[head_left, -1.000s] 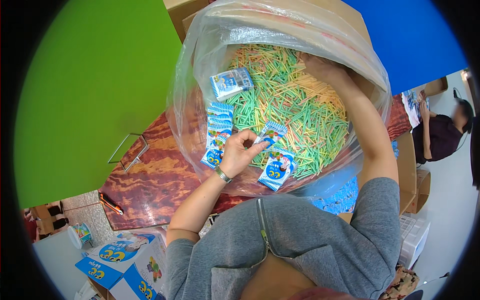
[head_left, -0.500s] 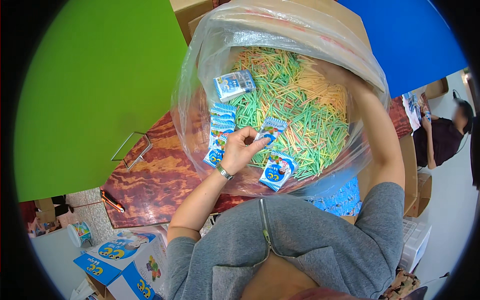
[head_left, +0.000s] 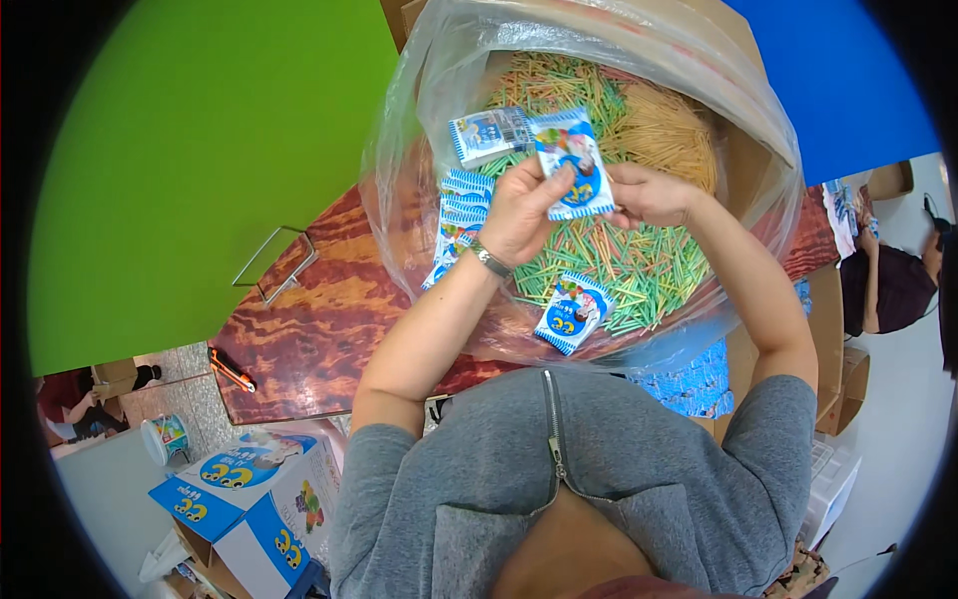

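Wood-grain tabletop (head_left: 319, 329) sits near you under a clear plastic bag (head_left: 419, 180) of coloured sticks (head_left: 639, 270). Your left hand (head_left: 524, 215) and right hand (head_left: 649, 195) both pinch one blue-and-white packet (head_left: 574, 165) above the sticks. Other packets (head_left: 569, 314) lie loose in the bag, one (head_left: 489, 133) farther off, so plenty seems left.
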Tool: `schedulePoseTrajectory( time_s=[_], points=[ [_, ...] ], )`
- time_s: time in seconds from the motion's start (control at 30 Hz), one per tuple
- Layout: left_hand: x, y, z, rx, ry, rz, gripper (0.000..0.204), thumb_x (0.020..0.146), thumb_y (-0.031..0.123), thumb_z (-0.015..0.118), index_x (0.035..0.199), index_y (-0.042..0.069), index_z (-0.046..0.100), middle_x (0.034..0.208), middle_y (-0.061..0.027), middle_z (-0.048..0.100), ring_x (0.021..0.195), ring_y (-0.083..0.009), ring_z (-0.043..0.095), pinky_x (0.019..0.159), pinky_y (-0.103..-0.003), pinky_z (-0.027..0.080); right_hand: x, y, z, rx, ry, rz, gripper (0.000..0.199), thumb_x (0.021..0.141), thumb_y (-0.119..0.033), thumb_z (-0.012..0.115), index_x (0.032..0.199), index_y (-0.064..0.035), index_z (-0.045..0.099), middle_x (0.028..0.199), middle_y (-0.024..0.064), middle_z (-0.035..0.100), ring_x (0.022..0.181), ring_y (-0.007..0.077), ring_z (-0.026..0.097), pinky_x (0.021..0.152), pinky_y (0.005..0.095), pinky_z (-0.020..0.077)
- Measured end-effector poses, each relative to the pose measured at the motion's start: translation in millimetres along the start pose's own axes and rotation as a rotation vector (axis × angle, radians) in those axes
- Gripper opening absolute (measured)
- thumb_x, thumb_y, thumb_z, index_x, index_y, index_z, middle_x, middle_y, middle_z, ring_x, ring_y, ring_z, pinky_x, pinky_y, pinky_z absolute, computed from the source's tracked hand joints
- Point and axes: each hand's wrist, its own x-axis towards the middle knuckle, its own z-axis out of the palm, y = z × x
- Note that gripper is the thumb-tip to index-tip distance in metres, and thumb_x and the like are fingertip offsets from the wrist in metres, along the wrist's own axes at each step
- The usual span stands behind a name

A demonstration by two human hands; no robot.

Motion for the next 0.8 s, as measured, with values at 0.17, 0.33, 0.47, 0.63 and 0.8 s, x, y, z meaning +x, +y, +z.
schedulePoseTrajectory(
  time_s=[0.17,0.33,0.47,0.63,0.8],
  points=[
    [-7,-10,-1,0.063,0.069,0.030,0.019,0.094,0.014,0.065,0.108,0.002,0.063,0.105,-0.0038,0.068,0.092,-0.0105,0.063,0.083,-0.028,0.052,10,-3,21,-0.219,0.135,-0.061,0.020,0.099,-0.025,0.053,0.106,-0.0069,0.057,0.074,-0.0004,0.054,0.063,0.0061,0.048,0.056,0.0228,0.0421],
    [-10,-13,-2,0.281,0.167,0.066,0.018,0.093,0.016,0.066,0.103,0.001,0.064,0.094,-0.0013,0.067,0.081,-0.0047,0.060,0.073,-0.022,0.050,23,11,32,-0.759,0.404,-0.327,0.030,0.091,-0.024,0.060,0.115,-0.0052,0.057,0.101,0.0209,0.067,0.096,0.0426,0.062,0.079,0.0481,0.0507],
    [-12,-12,-5,0.215,0.225,0.058,0.015,0.093,0.016,0.066,0.098,0.002,0.064,0.092,-0.0009,0.067,0.078,-0.0041,0.058,0.070,-0.022,0.048,27,10,38,-0.779,0.431,-0.303,0.028,0.088,-0.021,0.064,0.111,-0.0057,0.061,0.106,0.0185,0.067,0.099,0.0386,0.063,0.084,0.0446,0.0509],
    [-17,-10,-3,0.233,0.221,0.049,0.015,0.094,0.016,0.066,0.099,0.002,0.063,0.093,-0.0015,0.067,0.080,-0.0048,0.058,0.073,-0.022,0.048,25,7,37,-0.799,0.388,-0.255,0.025,0.089,-0.021,0.062,0.109,-0.0063,0.063,0.104,0.0198,0.068,0.098,0.0389,0.064,0.084,0.0448,0.0507],
    [-21,-14,8,0.262,0.227,0.092,0.016,0.095,0.016,0.063,0.099,0.001,0.062,0.094,-0.0018,0.066,0.082,-0.0049,0.058,0.074,-0.022,0.048,29,23,38,-0.679,0.415,-0.228,0.028,0.090,-0.026,0.061,0.111,-0.0083,0.065,0.100,0.0176,0.070,0.092,0.0342,0.067,0.081,0.0426,0.0511]
  ],
)
